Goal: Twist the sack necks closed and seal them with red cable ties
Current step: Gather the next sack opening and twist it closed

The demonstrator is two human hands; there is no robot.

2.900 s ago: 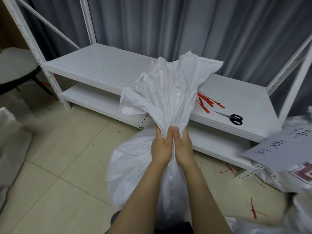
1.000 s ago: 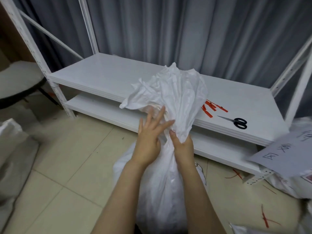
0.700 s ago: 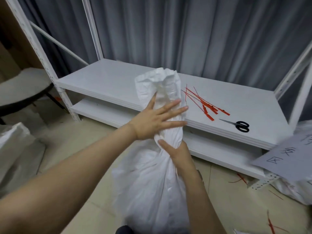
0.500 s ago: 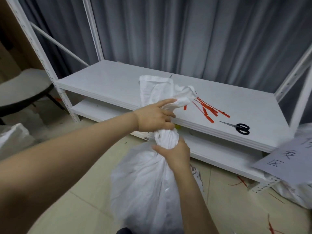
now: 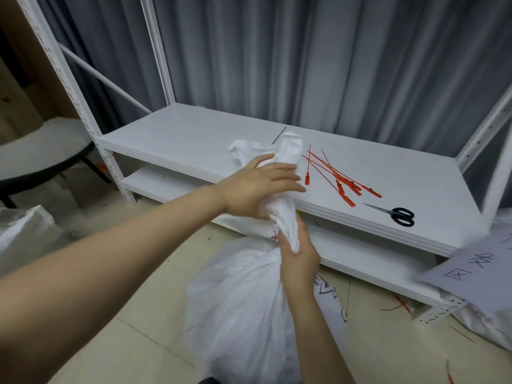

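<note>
The sack [image 5: 249, 314] runs off the bottom edge below the right hand [image 5: 299, 261]. The left hand [image 5: 257, 189] covers part of the neck [image 5: 285, 217]. Print [image 5: 329, 292] beside the right wrist is half hidden and unreadable. Far right of both hands, a blurred paper [image 5: 476, 270] is cut by the edge.

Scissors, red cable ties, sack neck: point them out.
scissors [image 5: 395, 213], head view, where the black handles join.
red cable ties [image 5: 349, 186], head view, clustered tags.
sack neck [image 5: 285, 217], head view, twisted white stretch.
</note>
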